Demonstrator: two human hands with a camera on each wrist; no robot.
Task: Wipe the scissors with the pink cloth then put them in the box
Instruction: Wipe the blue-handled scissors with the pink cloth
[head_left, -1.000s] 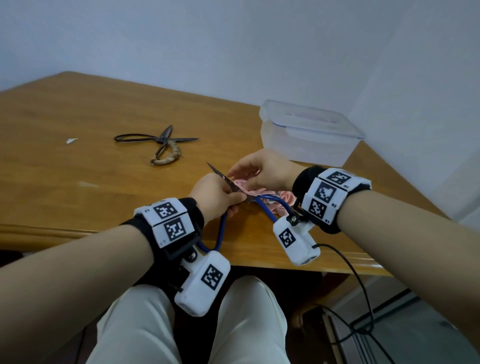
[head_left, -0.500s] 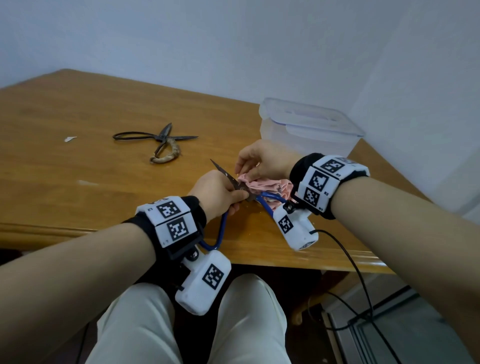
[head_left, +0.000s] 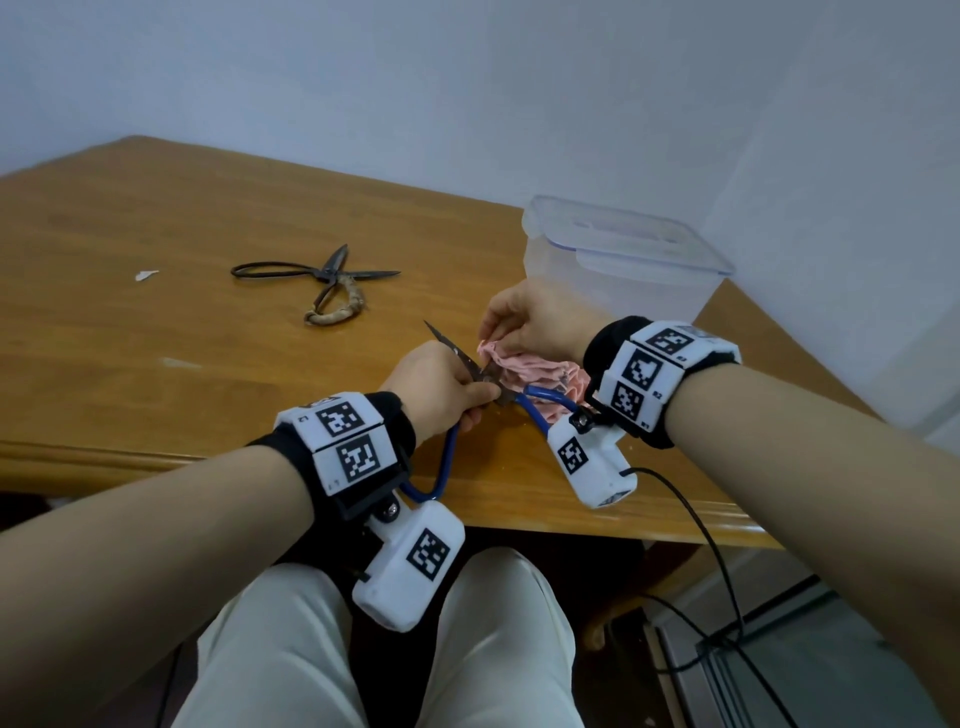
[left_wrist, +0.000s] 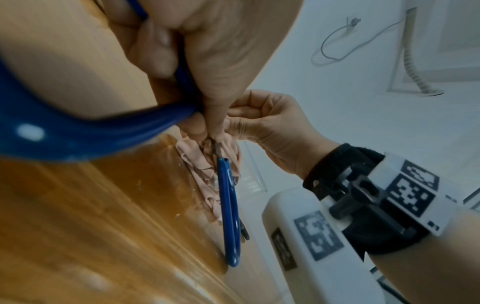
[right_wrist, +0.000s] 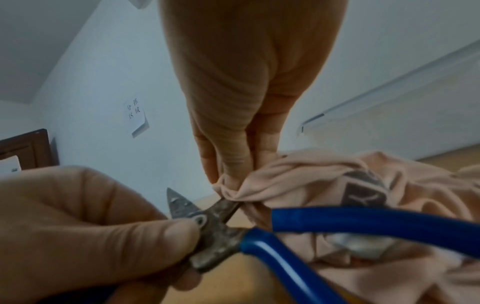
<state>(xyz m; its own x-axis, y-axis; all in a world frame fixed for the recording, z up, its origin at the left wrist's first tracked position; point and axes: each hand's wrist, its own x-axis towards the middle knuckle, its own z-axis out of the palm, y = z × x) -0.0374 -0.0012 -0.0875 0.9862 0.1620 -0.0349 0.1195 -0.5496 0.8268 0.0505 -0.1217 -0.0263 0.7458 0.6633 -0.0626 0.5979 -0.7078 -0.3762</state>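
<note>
You've got a wooden tabletop (head_left: 156, 218) in front of you, and the clear plastic box (head_left: 618, 270) sits at its right edge, toward the far right corner, just beyond your right hand. The pink cloth (head_left: 524, 371) lies bunched on the tabletop near the front edge, right below that hand. Your left hand (head_left: 434, 387) has its fingers curled round the blue-handled scissors (head_left: 545, 397) at the pivot, one rusty blade poking up and away toward the far side, one blue handle loop hanging past the front edge under your wrist. Your right hand (head_left: 535, 325) is pinching a fold of the cloth with thumb and fingertips, right against the metal shank beside the pivot. Further out toward the middle of the tabletop there's an old dark pair of scissors (head_left: 322, 283) lying open, well apart from your hands, and a small white scrap (head_left: 146, 275) toward the left edge.
</note>
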